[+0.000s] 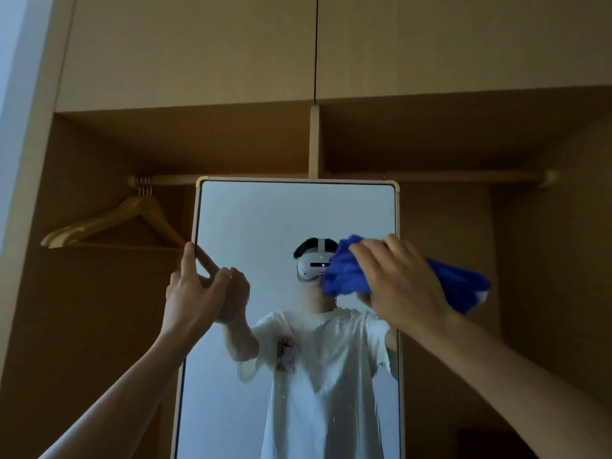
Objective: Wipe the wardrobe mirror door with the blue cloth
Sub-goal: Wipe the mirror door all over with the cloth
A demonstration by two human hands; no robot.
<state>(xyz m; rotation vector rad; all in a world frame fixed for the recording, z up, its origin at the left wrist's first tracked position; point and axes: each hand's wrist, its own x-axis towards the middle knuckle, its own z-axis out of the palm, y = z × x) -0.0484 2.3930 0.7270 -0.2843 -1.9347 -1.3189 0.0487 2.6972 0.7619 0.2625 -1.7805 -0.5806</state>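
A tall mirror door (pixel 251 226) with a pale frame stands in front of the open wardrobe. Its glass reflects a person in a white shirt, and smears and droplets show on its lower half. My right hand (pixel 400 279) presses a bunched blue cloth (pixel 344 270) against the glass near the right edge, at mid height. Part of the cloth sticks out past my hand to the right. My left hand (pixel 195 286) holds the mirror's left frame edge, thumb up along the frame and fingers touching the glass.
Wooden hangers (pixel 112 223) hang from the rail (pixel 463 176) at the upper left behind the mirror. Closed upper cupboard doors (pixel 198 48) sit above the wardrobe opening. A vertical divider (pixel 314 140) splits the wardrobe behind the mirror's top.
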